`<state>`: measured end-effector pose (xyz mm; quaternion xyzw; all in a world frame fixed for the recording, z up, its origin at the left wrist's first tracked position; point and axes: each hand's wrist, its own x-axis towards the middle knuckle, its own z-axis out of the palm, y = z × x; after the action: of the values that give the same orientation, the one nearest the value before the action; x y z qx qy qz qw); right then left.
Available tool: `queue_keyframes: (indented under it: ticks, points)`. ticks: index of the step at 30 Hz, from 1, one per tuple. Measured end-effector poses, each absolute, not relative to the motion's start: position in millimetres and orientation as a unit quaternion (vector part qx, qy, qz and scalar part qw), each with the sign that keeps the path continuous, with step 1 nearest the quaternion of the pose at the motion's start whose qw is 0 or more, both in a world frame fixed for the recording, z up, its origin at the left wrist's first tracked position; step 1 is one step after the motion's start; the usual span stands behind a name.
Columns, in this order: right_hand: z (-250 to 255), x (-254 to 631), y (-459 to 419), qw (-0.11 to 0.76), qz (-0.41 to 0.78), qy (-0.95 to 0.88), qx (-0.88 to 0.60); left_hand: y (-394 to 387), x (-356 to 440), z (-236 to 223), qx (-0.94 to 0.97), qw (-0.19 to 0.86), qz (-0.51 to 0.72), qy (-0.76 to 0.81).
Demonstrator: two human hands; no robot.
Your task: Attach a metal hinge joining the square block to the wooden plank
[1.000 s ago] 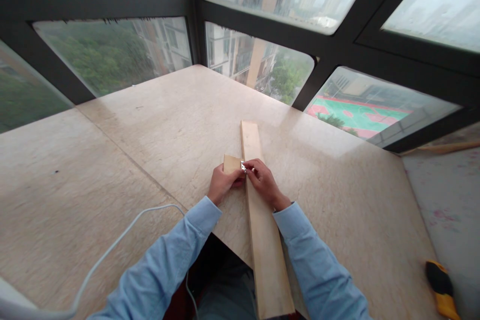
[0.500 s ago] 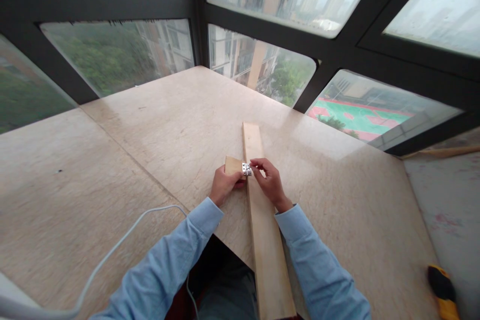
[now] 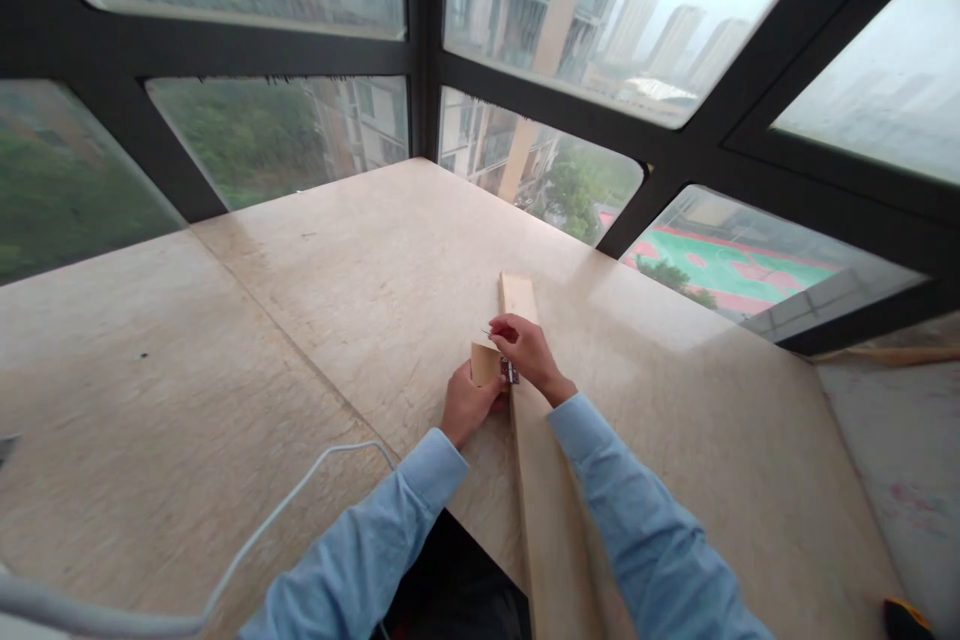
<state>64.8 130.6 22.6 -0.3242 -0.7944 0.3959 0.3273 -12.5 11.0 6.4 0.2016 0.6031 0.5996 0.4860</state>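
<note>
My left hand (image 3: 469,402) is closed on a small wooden block (image 3: 485,365), its thumb on the near side. A metal hinge (image 3: 510,372) lies at the block's right edge, over the side of a long wooden board (image 3: 555,500). Just above the hinge, my right hand (image 3: 525,350) pinches a tiny thin piece that looks like a screw (image 3: 486,332), its tip pointing left past the fingertips. The right hand partly covers the board and the hinge.
A stone-like countertop (image 3: 337,290) spreads around the board. On the left a white cable (image 3: 285,480) runs across it. Dark-framed windows (image 3: 525,90) border the far edges. A black and yellow object (image 3: 904,617) shows at the lower right corner.
My right hand has lifted off the hinge and shifted toward the block with the small screw in its fingers. The left hand keeps the block. The view has tilted up slightly.
</note>
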Motion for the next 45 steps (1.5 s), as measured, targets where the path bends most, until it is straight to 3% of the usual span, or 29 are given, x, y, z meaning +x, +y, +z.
queue_keyframes:
  ticks: [9, 16, 26, 39, 45]
  points:
    - [22.1, 25.5, 150.2, 0.223, 0.366, -0.855, -0.293, 12.0, -13.6, 11.0, 0.199, 0.512, 0.588, 0.594]
    - [34.0, 66.2, 138.2, 0.268, 0.324, -0.844, -0.334, 14.4, -16.6, 17.1, 0.172, 0.54, 0.577, 0.589]
    - [37.9, 106.4, 114.0, 0.174, 0.244, -0.898, -0.323, 14.9, -31.3, 21.7, 0.157, 0.587, 0.587, 0.535]
    - [44.7, 99.8, 106.7, 0.075, 0.069, -0.946, -0.308, 21.6, -23.6, 17.9, 0.185, 0.53, 0.596, 0.574]
    - [47.2, 99.7, 102.2, 0.052, 0.027, -0.952, -0.3, 21.5, -25.2, 15.3, 0.24, 0.458, 0.595, 0.616]
